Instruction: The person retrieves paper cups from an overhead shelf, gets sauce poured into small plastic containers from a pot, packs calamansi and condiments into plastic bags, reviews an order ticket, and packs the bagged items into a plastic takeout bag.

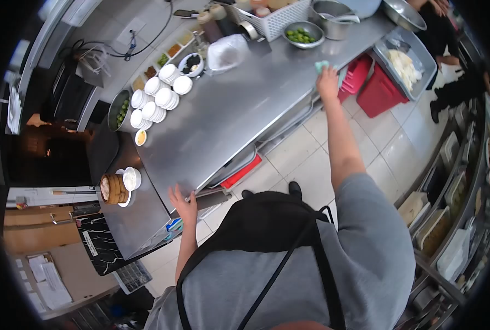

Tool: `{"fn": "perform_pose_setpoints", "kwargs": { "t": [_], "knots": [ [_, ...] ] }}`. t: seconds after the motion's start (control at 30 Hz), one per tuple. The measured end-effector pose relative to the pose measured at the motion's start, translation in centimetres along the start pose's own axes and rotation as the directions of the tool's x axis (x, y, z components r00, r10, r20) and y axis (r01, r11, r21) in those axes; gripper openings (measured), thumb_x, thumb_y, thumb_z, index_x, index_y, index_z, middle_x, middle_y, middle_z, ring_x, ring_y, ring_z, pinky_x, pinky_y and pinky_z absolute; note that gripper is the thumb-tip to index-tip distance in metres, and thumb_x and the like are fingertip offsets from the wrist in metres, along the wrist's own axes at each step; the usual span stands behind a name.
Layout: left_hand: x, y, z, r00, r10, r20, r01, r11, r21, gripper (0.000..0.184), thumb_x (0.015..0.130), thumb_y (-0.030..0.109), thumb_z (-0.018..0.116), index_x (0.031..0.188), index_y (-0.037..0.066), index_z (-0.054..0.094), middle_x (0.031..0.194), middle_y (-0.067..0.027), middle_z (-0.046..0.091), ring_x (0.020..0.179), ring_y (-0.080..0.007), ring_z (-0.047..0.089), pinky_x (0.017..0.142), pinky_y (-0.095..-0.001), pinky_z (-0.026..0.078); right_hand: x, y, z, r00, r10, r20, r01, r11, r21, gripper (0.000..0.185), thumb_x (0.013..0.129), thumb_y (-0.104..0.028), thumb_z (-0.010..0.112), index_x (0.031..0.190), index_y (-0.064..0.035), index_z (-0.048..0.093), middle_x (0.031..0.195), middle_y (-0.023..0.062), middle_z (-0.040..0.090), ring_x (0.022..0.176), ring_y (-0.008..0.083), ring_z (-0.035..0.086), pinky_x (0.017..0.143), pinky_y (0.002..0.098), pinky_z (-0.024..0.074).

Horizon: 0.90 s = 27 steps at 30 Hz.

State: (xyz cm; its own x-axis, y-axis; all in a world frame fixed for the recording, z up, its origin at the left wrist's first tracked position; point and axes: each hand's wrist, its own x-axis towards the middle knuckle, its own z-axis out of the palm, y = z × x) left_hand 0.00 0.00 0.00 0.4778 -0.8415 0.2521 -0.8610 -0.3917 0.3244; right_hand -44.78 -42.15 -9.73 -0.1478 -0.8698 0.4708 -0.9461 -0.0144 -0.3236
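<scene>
My right hand [328,83] reaches to the front edge of the steel counter [217,118], with its fingers pressed on a pale green cloth [322,66]. Near the counter's left front corner, my left hand [183,204] has its fingers spread and holds nothing. Left of it, a bamboo steamer [114,188] stands beside a white bowl [131,179]. Stacks of small white dishes [167,98] sit along the back of the counter. A metal bowl of green limes [303,35] stands behind my right hand.
Red bins [374,93] and a grey tub [427,63] stand right of the counter. A white basket [278,21] and a steel pot [333,25] are at the back. Another person's dark-clothed legs [451,93] show at the upper right. Shelves of trays [434,225] line the right side.
</scene>
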Motion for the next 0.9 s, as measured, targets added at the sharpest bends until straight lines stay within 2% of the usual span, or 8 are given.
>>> {"fn": "perform_pose_setpoints", "kwargs": {
  "t": [0.17,0.33,0.4,0.5,0.6,0.77,0.87,0.9],
  "knots": [
    [-5.4,7.0,0.0,0.997,0.072,-0.029,-0.074,0.993,-0.091,0.051,0.071,0.011,0.063,0.117,0.000,0.042,0.131,-0.0190,0.028,0.119,-0.0363,0.028,0.097,-0.0425,0.025,2.1,5.9,-9.8,0.848,0.529,-0.042,-0.491,0.812,0.315,0.027,0.078,-0.013,0.043,0.101,-0.0030,0.052,0.094,0.0219,0.053,0.086,0.0368,0.053,0.074,0.0432,0.0427],
    [-7.6,7.9,0.8,0.993,0.089,0.074,-0.091,0.995,0.029,0.049,0.071,0.013,0.063,0.115,0.002,0.044,0.127,-0.0206,0.031,0.115,-0.0368,0.031,0.095,-0.0418,0.027,1.4,-5.9,-13.2,0.969,0.243,0.033,-0.166,0.551,0.818,0.023,0.081,-0.020,0.042,0.087,-0.0089,0.061,0.085,0.0113,0.059,0.081,0.0279,0.056,0.070,0.0367,0.0435],
    [-7.6,7.4,1.7,0.980,0.132,0.148,-0.142,0.988,0.057,0.048,0.071,0.013,0.064,0.114,0.002,0.046,0.126,-0.0211,0.032,0.114,-0.0372,0.032,0.095,-0.0417,0.028,0.0,-9.9,-11.5,0.966,-0.218,-0.137,0.249,0.653,0.716,0.028,0.078,-0.035,0.050,0.091,-0.0132,0.061,0.086,0.0103,0.058,0.079,0.0268,0.056,0.069,0.0368,0.0443],
    [-8.3,6.5,2.6,0.954,0.178,0.242,-0.209,0.972,0.109,0.040,0.070,0.015,0.065,0.106,0.002,0.052,0.123,-0.0222,0.035,0.111,-0.0376,0.035,0.093,-0.0419,0.030,-4.3,-13.2,-9.0,0.854,-0.239,-0.463,0.465,0.749,0.471,0.038,0.074,-0.045,0.055,0.097,-0.0155,0.057,0.090,0.0099,0.054,0.076,0.0322,0.054,0.067,0.0407,0.0439],
    [-9.6,5.0,2.3,0.929,0.085,0.359,-0.143,0.980,0.138,0.033,0.066,0.013,0.066,0.097,0.005,0.058,0.114,-0.0215,0.044,0.108,-0.0369,0.039,0.092,-0.0407,0.032,-8.4,-11.5,-10.7,0.951,-0.309,0.023,0.137,0.486,0.863,0.033,0.074,-0.041,0.058,0.092,-0.0138,0.058,0.083,0.0081,0.057,0.076,0.0259,0.056,0.067,0.0380,0.0446],
    [-12.5,-2.2,1.8,0.866,-0.061,0.496,-0.049,0.978,0.204,0.025,0.063,0.008,0.064,0.087,0.002,0.061,0.094,-0.0196,0.056,0.094,-0.0330,0.052,0.085,-0.0370,0.039,-13.2,-3.2,-4.8,0.472,-0.544,0.694,-0.626,0.347,0.698,0.031,0.075,-0.036,0.062,0.083,-0.0058,0.062,0.073,0.0027,0.062,0.063,0.0113,0.058,0.058,0.0266,0.0462],
    [-14.0,-3.7,0.7,0.875,-0.227,0.427,0.127,0.960,0.249,0.021,0.059,0.004,0.063,0.080,0.001,0.063,0.079,-0.0175,0.061,0.081,-0.0303,0.059,0.075,-0.0354,0.045,-12.5,1.1,-1.8,0.556,-0.052,0.830,-0.795,0.257,0.549,0.028,0.076,-0.022,0.051,0.102,-0.0131,0.058,0.086,-0.0002,0.060,0.076,0.0107,0.055,0.065,0.0268,0.0413],
    [-14.6,-4.2,0.0,0.824,-0.359,0.438,0.269,0.929,0.254,0.020,0.058,0.002,0.063,0.077,0.000,0.063,0.073,-0.0165,0.062,0.075,-0.0293,0.061,0.069,-0.0351,0.047,-12.2,2.6,1.3,0.486,-0.026,0.873,-0.868,-0.132,0.479,0.033,0.075,-0.024,0.051,0.107,-0.0163,0.053,0.090,-0.0020,0.058,0.084,0.0129,0.053,0.072,0.0324,0.0387]
  ]
}}
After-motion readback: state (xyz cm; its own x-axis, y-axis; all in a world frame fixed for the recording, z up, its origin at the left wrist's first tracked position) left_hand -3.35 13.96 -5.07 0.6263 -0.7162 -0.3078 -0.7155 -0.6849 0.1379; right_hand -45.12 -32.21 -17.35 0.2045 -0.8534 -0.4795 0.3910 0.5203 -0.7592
